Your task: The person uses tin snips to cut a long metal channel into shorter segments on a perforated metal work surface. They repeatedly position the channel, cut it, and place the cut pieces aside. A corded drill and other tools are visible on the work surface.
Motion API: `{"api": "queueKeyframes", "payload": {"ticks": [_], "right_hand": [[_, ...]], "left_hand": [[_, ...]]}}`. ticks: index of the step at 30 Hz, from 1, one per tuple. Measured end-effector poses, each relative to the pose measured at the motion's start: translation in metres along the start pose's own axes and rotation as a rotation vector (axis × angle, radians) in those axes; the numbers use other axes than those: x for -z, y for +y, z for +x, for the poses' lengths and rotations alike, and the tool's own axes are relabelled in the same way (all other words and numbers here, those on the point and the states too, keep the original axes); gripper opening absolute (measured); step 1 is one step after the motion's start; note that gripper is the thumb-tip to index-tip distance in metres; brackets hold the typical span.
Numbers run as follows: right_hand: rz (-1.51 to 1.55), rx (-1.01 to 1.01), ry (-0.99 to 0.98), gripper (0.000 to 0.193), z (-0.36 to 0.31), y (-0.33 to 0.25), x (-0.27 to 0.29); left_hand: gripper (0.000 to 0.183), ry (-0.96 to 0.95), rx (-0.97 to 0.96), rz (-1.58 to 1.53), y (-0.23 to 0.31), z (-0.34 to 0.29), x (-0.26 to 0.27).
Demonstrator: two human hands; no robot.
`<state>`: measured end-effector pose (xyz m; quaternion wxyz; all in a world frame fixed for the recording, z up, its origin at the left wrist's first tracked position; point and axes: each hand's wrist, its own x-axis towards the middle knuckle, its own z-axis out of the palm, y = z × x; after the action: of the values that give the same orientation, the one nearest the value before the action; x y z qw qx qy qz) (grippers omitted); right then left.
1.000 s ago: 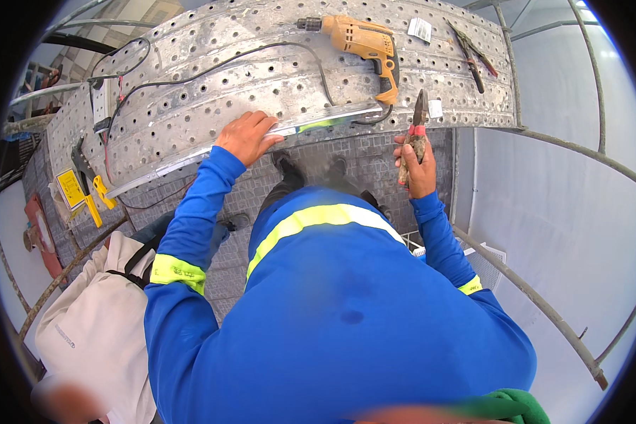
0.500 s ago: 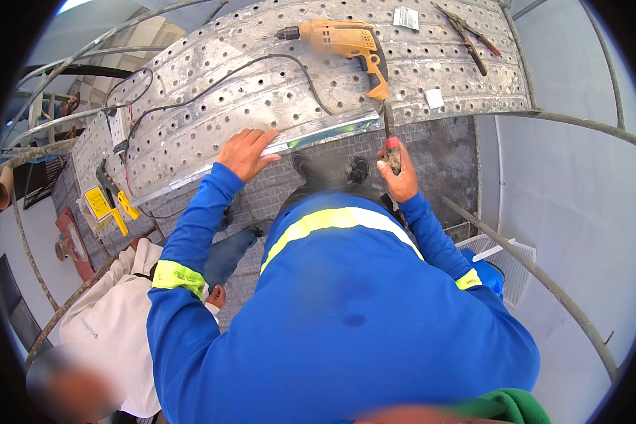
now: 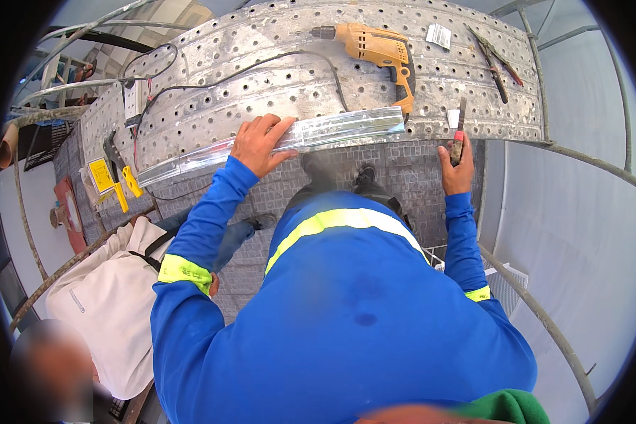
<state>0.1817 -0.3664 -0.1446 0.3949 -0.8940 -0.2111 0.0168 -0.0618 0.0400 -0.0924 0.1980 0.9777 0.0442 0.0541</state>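
My left hand (image 3: 261,146) grips a long shiny metal channel (image 3: 348,128), fingers over its top and thumb at the near edge. The channel lies along the near edge of a perforated metal platform (image 3: 247,88). At the right, my right hand (image 3: 458,172) is closed round the handle of a flat-bladed tool (image 3: 457,141) with a red collar. Its blade points away from me, beside a small white piece (image 3: 453,118) on the platform. Beyond the channel lies a yellow-orange power drill (image 3: 374,46), its handle end close to the channel's right end.
Pliers-like snips (image 3: 496,63) and a paper label (image 3: 438,35) lie at the far right. A black cable (image 3: 240,65) runs left to a white power strip (image 3: 132,104). Yellow-handled tools (image 3: 128,181) sit at the left end. Scaffold tubes (image 3: 544,328) flank me; a person in a pale top (image 3: 113,304) is at left.
My right hand has moved right with the flat-bladed tool, away from the channel's end. The channel has turned and shows more of its top face. My left hand stays on it.
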Motion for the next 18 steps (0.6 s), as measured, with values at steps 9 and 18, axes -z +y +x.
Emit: {"api": "queueKeyframes", "payload": {"ticks": [9, 18], "right_hand": [[-0.614, 0.276, -0.029, 0.065, 0.116, -0.005, 0.037], [0.881, -0.266, -1.801, 0.077, 0.168, -0.175, -0.007]], "left_hand": [[0.073, 0.010, -0.012, -0.008, 0.035, 0.012, 0.032], [0.068, 0.064, 0.282, 0.213, 0.083, 0.028, 0.082]]}}
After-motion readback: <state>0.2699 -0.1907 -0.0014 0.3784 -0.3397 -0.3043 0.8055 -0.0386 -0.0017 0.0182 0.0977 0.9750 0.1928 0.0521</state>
